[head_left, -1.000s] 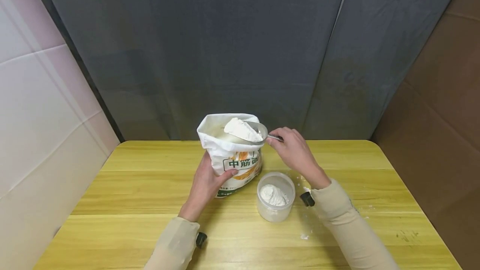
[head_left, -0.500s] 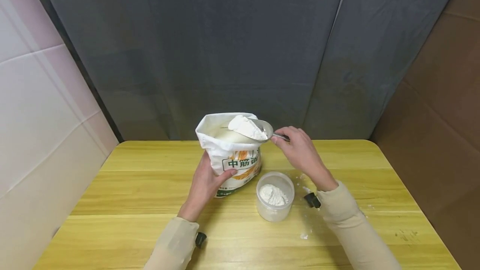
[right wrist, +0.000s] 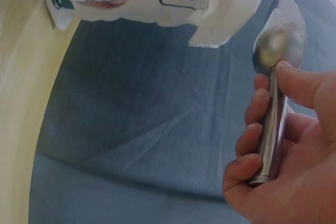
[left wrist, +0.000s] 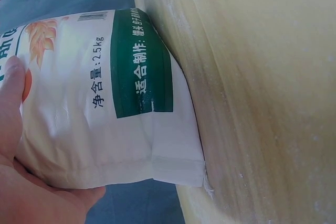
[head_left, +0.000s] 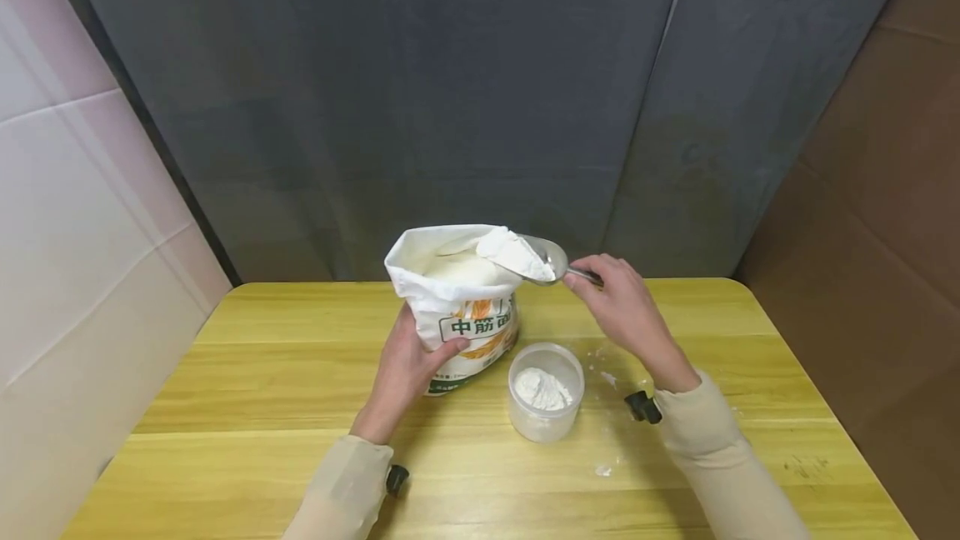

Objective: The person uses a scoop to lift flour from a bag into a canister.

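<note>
An open white flour bag (head_left: 468, 332) with green and orange print stands on the table. My left hand (head_left: 408, 361) grips its left side, thumb across the front; the left wrist view shows that thumb (left wrist: 11, 95) on the printed face. In my right hand (head_left: 626, 307) is a metal scoop (head_left: 558, 258), its handle (right wrist: 273, 135) wrapped by the fingers. White flour (head_left: 513, 252) is heaped in the scoop, over the right part of the bag's mouth. Below the scoop, right of the bag, a clear plastic tub (head_left: 546, 427) contains a mound of flour.
The wooden table (head_left: 277, 407) has flour spots (head_left: 603, 470) right of the tub. A dark cloth wall (head_left: 420, 107) rises behind the table. A pale panel (head_left: 90, 248) stands at the left and a brown one (head_left: 862, 207) at the right.
My right hand has drawn the loaded scoop to the right, from over the bag's mouth toward its right rim. My left hand keeps its grip on the bag, and the tub stays put.
</note>
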`<state>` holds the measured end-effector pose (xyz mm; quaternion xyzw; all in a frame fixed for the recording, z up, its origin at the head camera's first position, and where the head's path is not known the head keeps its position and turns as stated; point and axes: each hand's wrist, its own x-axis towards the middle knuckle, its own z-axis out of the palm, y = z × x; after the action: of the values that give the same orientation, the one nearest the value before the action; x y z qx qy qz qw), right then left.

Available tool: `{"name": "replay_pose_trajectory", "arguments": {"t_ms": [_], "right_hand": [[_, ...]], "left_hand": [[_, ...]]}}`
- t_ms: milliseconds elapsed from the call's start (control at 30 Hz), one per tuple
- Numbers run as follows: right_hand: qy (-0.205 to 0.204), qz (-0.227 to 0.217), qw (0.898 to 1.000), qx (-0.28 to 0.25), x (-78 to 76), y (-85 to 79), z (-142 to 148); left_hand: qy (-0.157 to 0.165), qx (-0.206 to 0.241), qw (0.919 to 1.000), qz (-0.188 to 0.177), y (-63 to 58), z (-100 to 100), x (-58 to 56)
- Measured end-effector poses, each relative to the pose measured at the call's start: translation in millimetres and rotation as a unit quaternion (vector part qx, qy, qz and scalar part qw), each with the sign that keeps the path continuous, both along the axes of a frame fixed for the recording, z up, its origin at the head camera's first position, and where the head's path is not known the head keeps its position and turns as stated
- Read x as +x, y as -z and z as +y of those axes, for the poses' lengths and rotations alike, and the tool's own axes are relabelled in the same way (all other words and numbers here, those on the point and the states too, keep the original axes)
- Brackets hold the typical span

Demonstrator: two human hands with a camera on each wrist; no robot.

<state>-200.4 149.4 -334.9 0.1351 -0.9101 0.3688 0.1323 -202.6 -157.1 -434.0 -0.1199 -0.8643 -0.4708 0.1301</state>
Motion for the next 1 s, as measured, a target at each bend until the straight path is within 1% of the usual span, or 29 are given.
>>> {"name": "replay_pose_trajectory", "arguments": {"t_ms": [233,333,633,833,1000], "right_hand": [[0.013,-0.024,1.0,-0.003,9.8,1.0,10],[0.017,-0.026,1.0,-0.002,13.8,2.5,14],[0.024,-0.002,1.0,0.003,29.3,9.1,27],[0.024,0.006,1.0,0.003,41.1,17.3,36],[0.022,0.011,1.0,0.013,51.1,22.8,41]], "left_hand": [[-0.002,0.002,1.0,-0.002,-0.6,-4,0.7],[-0.001,0.002,1.0,0.0,-1.0,-5,0.8],[0.0,0.001,1.0,0.008,-0.8,-10,0.9],[-0.004,-0.005,0.9999,0.008,-1.2,-12,1.3],[-0.007,-0.008,0.9999,0.008,-1.4,-12,1.7]]}}
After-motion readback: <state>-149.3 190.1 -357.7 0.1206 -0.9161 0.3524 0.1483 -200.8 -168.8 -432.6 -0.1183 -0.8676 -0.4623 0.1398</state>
